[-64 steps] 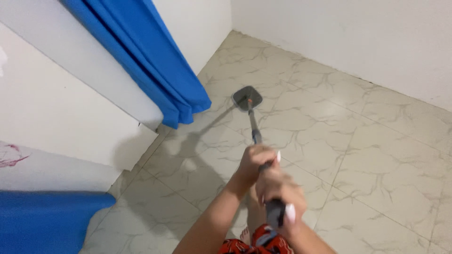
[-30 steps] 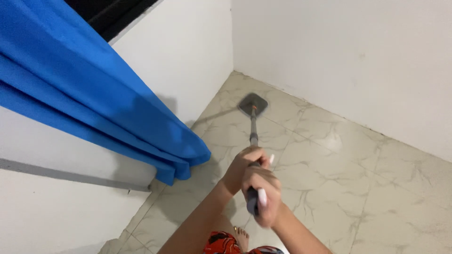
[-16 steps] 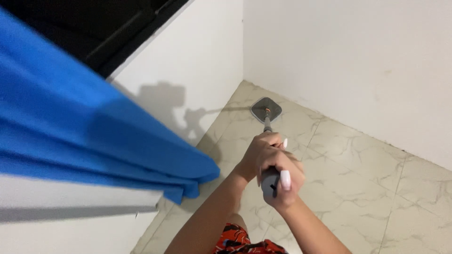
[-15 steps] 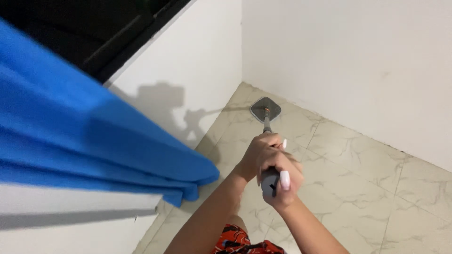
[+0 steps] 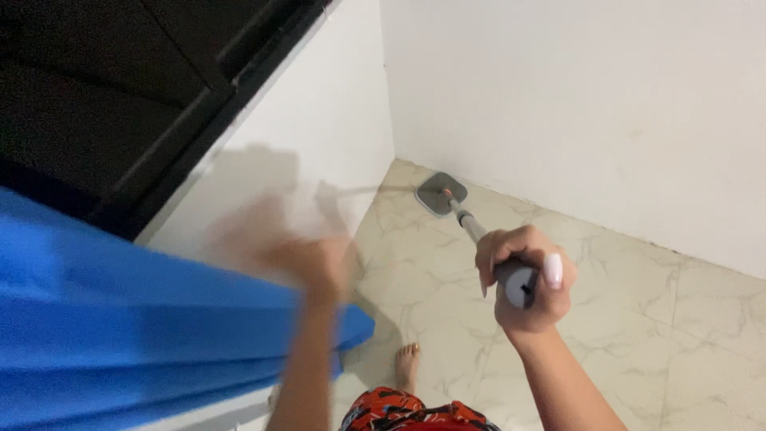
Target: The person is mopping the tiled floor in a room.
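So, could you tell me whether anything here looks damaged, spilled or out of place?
Nothing stands out. The right hand grips the mop handle, its head flat on the tiles in the corner; the left hand is blurred beside the blue curtain.

Marbled tile floor (image 5: 606, 303) under grey mop head (image 5: 439, 194), bare foot (image 5: 408, 365)

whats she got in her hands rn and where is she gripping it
The right hand grips the mop at the top end of its handle, fingers wrapped around it. The left hand is blurred and holds nothing visible.
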